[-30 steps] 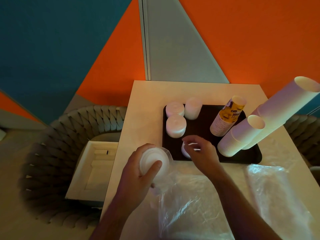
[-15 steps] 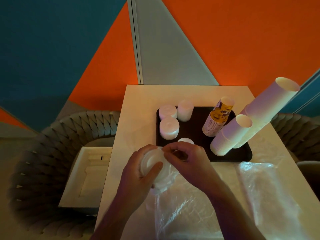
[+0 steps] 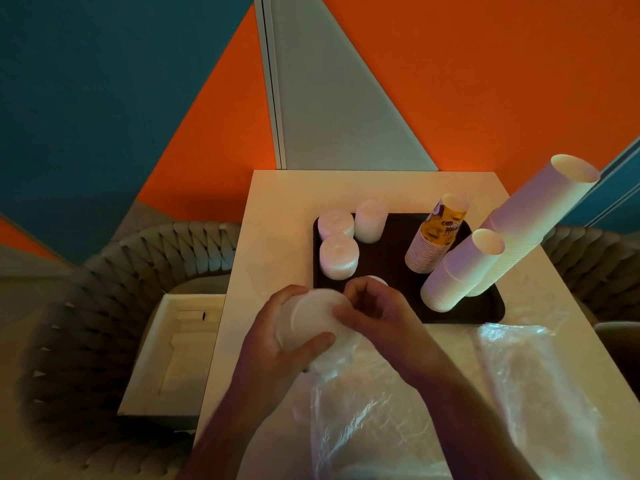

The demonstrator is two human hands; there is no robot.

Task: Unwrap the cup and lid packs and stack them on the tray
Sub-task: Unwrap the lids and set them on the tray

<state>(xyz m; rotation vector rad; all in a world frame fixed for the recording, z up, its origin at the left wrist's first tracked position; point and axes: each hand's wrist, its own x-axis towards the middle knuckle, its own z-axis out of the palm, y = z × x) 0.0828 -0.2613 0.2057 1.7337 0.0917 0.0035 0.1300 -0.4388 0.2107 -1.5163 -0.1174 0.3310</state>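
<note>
From my seat I see the left hand (image 3: 277,344) wrapped around a stack of white lids (image 3: 313,318), thumb across its near face, fingers curled behind. The stack sits partly in a clear plastic wrapper (image 3: 363,410) that trails toward 6 o'clock over the table (image 3: 277,202). The right hand (image 3: 374,313) is at 3 o'clock of the stack, touching it, fingers curled and pinching at the stack's top edge; I cannot tell whether it grips a lid or the wrapper.

At 12 o'clock of the hands lies the dark tray (image 3: 381,258). On its 9 o'clock side stand three short lid stacks (image 3: 338,255), and one small white lid pile (image 3: 375,279) peeks out just above the right knuckles. On the 3 o'clock side stand a printed cup stack (image 3: 436,233) and two tall white cup stacks (image 3: 464,271), all appearing to lean toward 1 o'clock. A second empty wrapper (image 3: 540,382) lies at 4 o'clock. A white box (image 3: 173,355) rests on the woven chair (image 3: 86,306) at 9 o'clock.
</note>
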